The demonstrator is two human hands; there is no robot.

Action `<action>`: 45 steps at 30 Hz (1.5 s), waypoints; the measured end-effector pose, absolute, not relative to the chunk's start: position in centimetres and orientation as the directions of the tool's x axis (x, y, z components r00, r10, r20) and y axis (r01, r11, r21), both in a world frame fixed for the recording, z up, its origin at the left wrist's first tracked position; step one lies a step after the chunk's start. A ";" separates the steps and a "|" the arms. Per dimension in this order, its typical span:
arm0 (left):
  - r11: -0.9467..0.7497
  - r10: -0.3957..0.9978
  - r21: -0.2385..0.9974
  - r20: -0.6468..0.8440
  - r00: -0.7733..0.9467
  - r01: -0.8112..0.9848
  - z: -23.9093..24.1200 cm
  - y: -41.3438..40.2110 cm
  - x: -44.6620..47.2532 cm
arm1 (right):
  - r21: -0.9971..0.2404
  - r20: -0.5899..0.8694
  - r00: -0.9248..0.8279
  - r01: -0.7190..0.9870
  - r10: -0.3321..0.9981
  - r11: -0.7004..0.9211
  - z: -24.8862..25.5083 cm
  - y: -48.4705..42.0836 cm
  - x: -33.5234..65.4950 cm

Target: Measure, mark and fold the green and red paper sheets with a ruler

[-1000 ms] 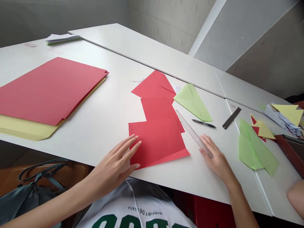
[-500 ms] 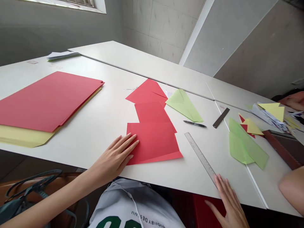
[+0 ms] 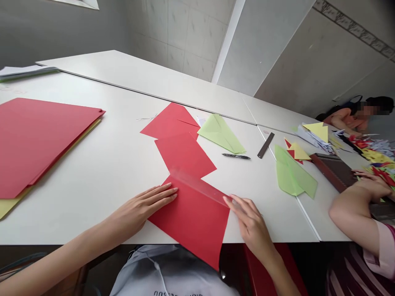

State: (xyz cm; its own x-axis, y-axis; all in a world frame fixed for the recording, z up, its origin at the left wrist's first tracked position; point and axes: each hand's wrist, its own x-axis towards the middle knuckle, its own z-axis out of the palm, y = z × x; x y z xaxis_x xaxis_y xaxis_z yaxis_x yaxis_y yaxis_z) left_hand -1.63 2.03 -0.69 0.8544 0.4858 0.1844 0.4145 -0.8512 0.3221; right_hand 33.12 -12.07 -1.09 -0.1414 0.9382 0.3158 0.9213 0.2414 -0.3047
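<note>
My left hand [image 3: 145,205] lies flat with fingers stretched out, its fingertips on the left edge of the nearest red paper sheet [image 3: 194,222]. That sheet hangs partly over the table's front edge. A clear ruler [image 3: 200,186] lies slanted across the sheet. My right hand [image 3: 251,220] rests on the ruler's right end, fingers close together and pressing on it. Two more red sheets [image 3: 182,150] lie overlapped beyond it.
A stack of red and yellow paper [image 3: 37,144] lies at the left. A green folded paper [image 3: 220,133], a pen [image 3: 236,156] and a dark ruler [image 3: 266,144] sit behind. More green paper [image 3: 291,174] is right. A neighbour's arm [image 3: 354,213] rests there.
The ruler went from the bare table at the right onto the near red sheet. My right hand came up from the table's edge onto the ruler. The sheet now hangs over the edge.
</note>
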 end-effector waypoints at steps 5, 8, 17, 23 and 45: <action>-0.886 0.457 0.208 0.252 0.853 0.414 -1.5 5.1 -2.9 | -0.343 0.256 -0.247 0.881 0.935 0.327 0.6 -8.5 32.8; -0.920 0.387 0.087 0.345 0.855 0.382 -0.7 6.1 -1.8 | -0.340 0.310 -0.160 0.902 0.937 0.266 1.5 -3.9 36.2; -0.879 0.390 -0.065 0.474 0.789 0.473 -0.8 5.0 4.4 | -0.422 0.341 -0.079 0.878 0.937 0.227 -0.2 6.5 43.0; -0.894 0.382 -0.032 0.469 0.796 0.447 -1.1 5.0 4.0 | -0.706 0.330 -0.051 0.650 0.942 0.282 0.2 5.0 41.0; -0.779 0.625 0.297 0.294 0.723 0.552 -0.3 6.0 3.5 | -0.467 0.145 -0.575 0.678 0.805 0.568 -0.2 -1.3 28.7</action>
State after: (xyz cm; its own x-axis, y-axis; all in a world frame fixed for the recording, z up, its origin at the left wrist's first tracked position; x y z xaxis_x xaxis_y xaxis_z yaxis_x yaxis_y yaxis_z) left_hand 3.48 5.99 -0.35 0.7232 0.6248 0.2944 0.5523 -0.7791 0.2967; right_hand 28.72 -1.33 -0.21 -0.5745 0.8055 0.1455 0.6777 0.5678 -0.4674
